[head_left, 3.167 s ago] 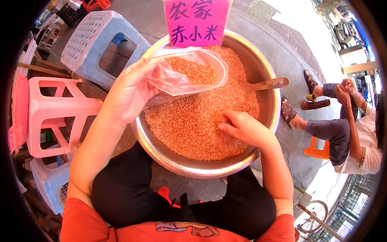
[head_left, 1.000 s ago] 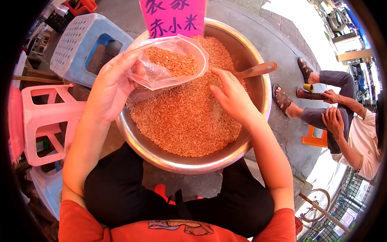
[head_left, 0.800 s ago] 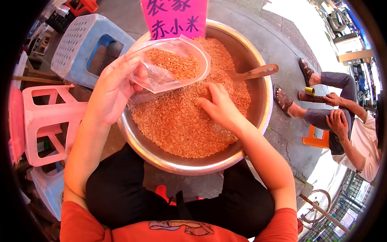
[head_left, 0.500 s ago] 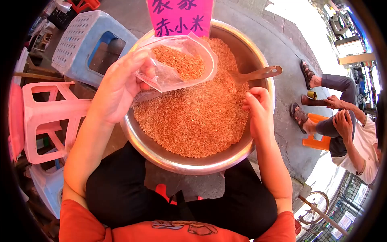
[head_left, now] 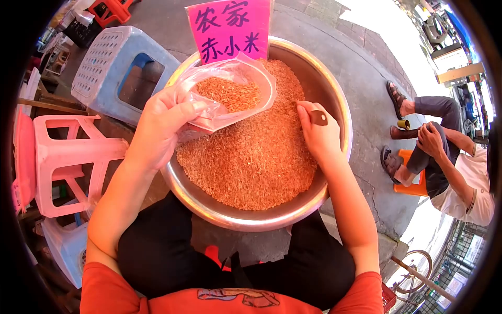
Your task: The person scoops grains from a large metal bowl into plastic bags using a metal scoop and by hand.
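A wide metal basin (head_left: 319, 73) full of reddish-brown rice (head_left: 251, 172) stands in front of my knees. My left hand (head_left: 163, 123) pinches the near left edge of a clear plastic bag (head_left: 267, 94), which hangs mouth-open over the basin with some of the grain inside. At the basin's right side, my right hand (head_left: 321, 137) is closed round the brown handle of a scoop (head_left: 318, 118). The hole at the handle's end shows above my fingers, while the scoop's head is hidden. A pink handwritten sign (head_left: 230, 29) stands at the basin's far edge.
To the left are a blue stool (head_left: 102, 68) and a pink stool (head_left: 57, 157) on its side, with another pale blue stool (head_left: 65, 243) below. A seated person (head_left: 460, 172) is on the right, on an orange stool (head_left: 413, 186). A bicycle wheel (head_left: 415, 272) shows lower right.
My right hand has moved from beside the scoop onto its handle and closed round it. The left hand still holds the bag over the basin. The seated person's hands have come together.
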Tool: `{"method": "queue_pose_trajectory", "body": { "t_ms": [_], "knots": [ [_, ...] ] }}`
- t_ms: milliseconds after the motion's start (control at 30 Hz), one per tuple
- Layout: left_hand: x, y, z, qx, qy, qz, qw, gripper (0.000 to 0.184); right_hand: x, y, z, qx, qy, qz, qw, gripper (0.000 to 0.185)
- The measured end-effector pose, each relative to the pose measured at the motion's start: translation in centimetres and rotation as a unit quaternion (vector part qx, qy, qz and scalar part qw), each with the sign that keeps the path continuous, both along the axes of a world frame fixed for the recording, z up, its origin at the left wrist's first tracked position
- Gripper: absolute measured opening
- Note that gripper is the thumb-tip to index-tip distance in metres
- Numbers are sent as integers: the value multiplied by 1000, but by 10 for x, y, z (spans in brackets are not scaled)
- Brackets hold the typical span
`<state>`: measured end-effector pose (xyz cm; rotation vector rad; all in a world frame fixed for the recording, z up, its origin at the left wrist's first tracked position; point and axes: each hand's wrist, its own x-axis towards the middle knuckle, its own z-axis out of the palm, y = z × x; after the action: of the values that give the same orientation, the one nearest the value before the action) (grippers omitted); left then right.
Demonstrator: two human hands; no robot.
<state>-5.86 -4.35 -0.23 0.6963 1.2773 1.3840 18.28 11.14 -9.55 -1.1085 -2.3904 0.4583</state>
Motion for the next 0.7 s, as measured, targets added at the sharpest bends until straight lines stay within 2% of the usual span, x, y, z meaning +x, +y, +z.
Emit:
{"method": "queue_pose_trajectory", "body": {
  "t_ms": [33,67,133,167,267,300,400,467,600,700],
  "knots": [
    [1,0,2,-4,6,-11,1000,15,0,-5,10,21,4,3,1000,19],
    [3,0,4,-5,7,-18,1000,14,2,-8,10,45,71,2,996,22],
    [8,3,7,-1,10,-34,999,14,6,-16,22,0,131,-31,991,26],
    [8,3,3,5,25,-35,999,14,11,-13,14,12,123,-37,992,28],
    [11,5,-4,12,50,-44,998,14,15,-16,1,-262,68,-44,962,32],
    [14,7,-1,6,46,-52,998,14,10,-19,-6,-226,99,-26,969,35],
    [20,8,1,1,49,-58,997,15,16,-20,6,-383,167,-98,903,36],
    [19,7,-2,-3,59,-68,996,15,25,-13,17,-388,155,-112,902,38],
    [19,8,-5,3,68,-94,993,15,35,-11,53,-402,274,-117,866,39],
    [21,10,-9,-1,69,-112,991,16,34,-14,83,-334,320,-97,881,41]
  ]
}}
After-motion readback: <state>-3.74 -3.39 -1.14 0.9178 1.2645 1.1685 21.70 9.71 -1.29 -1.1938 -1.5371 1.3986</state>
